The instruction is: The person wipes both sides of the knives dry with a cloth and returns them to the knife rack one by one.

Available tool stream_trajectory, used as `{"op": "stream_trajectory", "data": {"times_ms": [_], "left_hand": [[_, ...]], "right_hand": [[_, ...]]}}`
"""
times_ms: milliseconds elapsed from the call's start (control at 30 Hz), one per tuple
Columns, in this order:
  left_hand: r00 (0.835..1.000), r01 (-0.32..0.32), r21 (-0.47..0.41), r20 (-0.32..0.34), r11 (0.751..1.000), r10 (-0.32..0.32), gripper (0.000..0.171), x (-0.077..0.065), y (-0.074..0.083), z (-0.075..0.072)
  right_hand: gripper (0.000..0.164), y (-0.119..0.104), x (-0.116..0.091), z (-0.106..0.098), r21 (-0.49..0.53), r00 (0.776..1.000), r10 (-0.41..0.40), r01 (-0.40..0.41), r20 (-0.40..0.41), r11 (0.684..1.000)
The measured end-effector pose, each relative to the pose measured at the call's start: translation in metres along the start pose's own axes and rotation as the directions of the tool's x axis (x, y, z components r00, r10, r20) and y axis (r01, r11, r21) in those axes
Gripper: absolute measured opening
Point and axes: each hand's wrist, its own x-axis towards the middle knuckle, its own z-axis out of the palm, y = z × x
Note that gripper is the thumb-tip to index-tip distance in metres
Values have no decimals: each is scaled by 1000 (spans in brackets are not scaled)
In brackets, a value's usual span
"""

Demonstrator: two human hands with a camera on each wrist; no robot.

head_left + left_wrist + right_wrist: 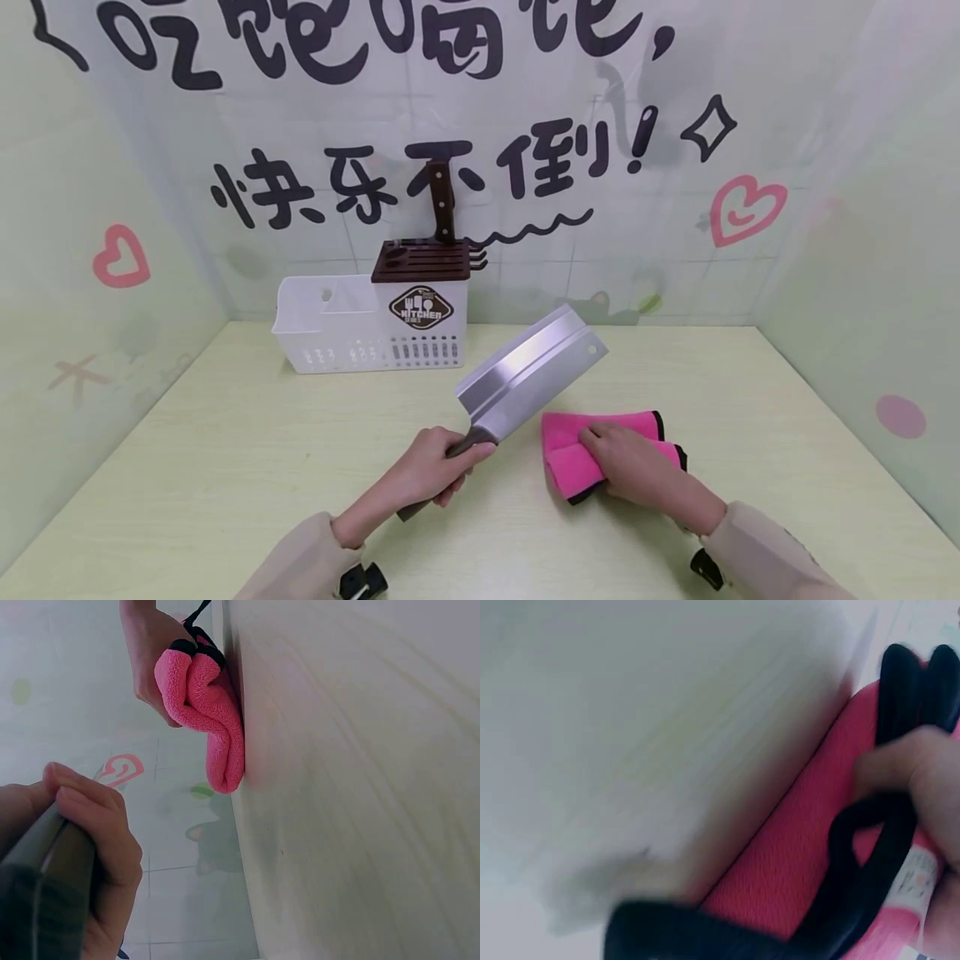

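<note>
My left hand (437,467) grips the dark handle of a cleaver (528,367), whose broad steel blade points up and to the right above the table. In the left wrist view the handle (46,881) runs through the curled fingers. To the right, my right hand (626,462) holds a folded pink towel (562,442) with black edging at the table top. Seen from the right wrist, the fingers curl over the towel (780,862), and a black loop and a white label show beside them. The blade and the towel are apart.
At the back stands a white plastic rack (330,321) with a brown slotted lid (420,262). A brown-handled knife (442,204) sticks up from the slots. The pale table (225,467) meets printed walls at the back and both sides.
</note>
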Motion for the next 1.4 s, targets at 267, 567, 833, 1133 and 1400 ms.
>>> {"op": "stream_trajectory", "data": {"times_ms": [267,567,833,1133,1400], "left_hand": [[1000,-8,13,-2,1000,8,52,2,0,0],[1000,-10,4,4,1000,10,52,3,2,0],[1000,9,-7,-10,1000,-9,51,0,3,-2],[1000,1,2,-30,1000,-1,51,0,2,-6],[999,-6,9,-43,1000,6,52,1,1,-8]], "right_hand": [[52,2,-5,1,144,999,32,-36,30,989],[39,2,-3,6,44,998,29,-26,-50,999],[44,6,-4,1,35,966,99,-94,-238,995],[46,15,-10,-5,177,849,243,-180,-469,968],[47,18,-12,-19,206,669,273,-179,-691,962]]}}
